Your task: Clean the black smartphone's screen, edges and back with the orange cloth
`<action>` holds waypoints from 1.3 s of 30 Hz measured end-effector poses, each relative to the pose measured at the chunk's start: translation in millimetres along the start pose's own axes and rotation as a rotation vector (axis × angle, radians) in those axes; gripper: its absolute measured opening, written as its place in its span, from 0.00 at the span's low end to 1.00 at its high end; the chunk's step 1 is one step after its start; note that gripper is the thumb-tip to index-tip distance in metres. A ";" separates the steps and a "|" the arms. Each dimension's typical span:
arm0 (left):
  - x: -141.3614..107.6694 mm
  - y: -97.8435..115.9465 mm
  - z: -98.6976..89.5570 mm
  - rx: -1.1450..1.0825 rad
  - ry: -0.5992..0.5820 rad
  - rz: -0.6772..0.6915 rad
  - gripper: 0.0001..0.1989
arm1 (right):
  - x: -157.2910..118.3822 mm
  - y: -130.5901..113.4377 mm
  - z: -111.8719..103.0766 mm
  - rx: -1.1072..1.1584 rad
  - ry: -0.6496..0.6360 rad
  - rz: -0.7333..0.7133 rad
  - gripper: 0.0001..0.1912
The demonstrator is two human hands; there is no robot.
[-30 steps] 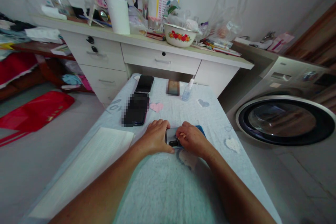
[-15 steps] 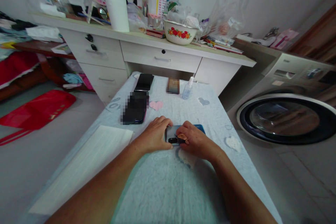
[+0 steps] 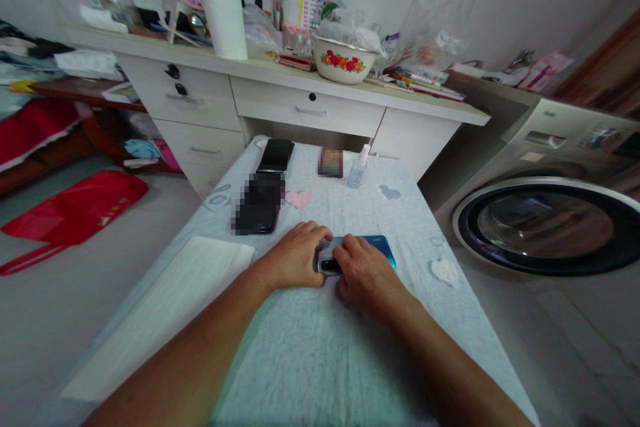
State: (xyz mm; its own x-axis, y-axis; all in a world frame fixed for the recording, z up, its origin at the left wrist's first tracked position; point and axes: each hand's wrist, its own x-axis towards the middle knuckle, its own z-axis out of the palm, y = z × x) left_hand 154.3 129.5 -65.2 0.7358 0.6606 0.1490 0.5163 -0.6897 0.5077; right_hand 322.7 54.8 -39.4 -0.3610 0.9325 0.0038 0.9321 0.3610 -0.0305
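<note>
A blue phone (image 3: 383, 248) lies back up on the cloth-covered table, its camera end toward the left. My left hand (image 3: 300, 255) grips that left end between thumb and fingers. On the middle of the phone's back rests my right hand (image 3: 365, 273), its fingers bent and pressed together; whatever they hold is hidden. Farther off stand a clear spray bottle (image 3: 358, 168) and a small brown item (image 3: 331, 163), partly blurred. Two dark devices lie to the left, a black one (image 3: 276, 155) behind a blurred one (image 3: 260, 207).
A folded white cloth (image 3: 175, 307) lies along the table's left side. Behind the table is a white desk (image 3: 310, 110) with a flowered bowl (image 3: 345, 63) and a paper roll (image 3: 223, 23). A washing machine (image 3: 560, 147) stands at the right, a red bag (image 3: 75, 207) on the floor left.
My right hand has shifted over the phone, baring more of its blue right end. The brownish crumpled thing seen at its fingers before is now hidden. My left hand keeps its hold.
</note>
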 end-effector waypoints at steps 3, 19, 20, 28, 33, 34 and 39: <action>0.6 -0.9 1.2 0.005 0.009 0.007 0.28 | -0.2 1.7 1.3 0.004 0.015 -0.014 0.10; 2.0 -7.9 -3.3 -0.195 0.017 -0.002 0.23 | 0.0 12.7 -3.5 0.085 0.199 -0.047 0.10; 2.3 -7.2 -3.9 -0.207 0.018 -0.004 0.22 | -0.3 13.3 -4.2 0.094 0.209 -0.048 0.10; 3.3 -5.6 -6.0 -0.214 0.022 0.000 0.21 | -1.7 15.0 -7.6 0.094 0.225 -0.050 0.09; 3.0 -5.7 -5.9 -0.215 0.023 0.004 0.21 | -1.6 13.0 -10.7 0.052 0.197 -0.046 0.07; 2.9 -5.5 -6.1 -0.212 0.021 0.002 0.21 | -1.5 12.2 -11.3 0.041 0.190 -0.047 0.06; 2.7 -5.1 -7.1 -0.183 0.003 -0.008 0.22 | -0.3 9.3 -12.4 -0.025 0.160 -0.056 0.05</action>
State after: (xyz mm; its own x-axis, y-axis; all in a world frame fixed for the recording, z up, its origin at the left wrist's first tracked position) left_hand 150.6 137.0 -61.4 0.7306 0.6669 0.1470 0.4333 -0.6191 0.6550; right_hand 331.8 57.9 -27.3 -0.4046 0.8997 0.1641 0.9120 0.4102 -0.0007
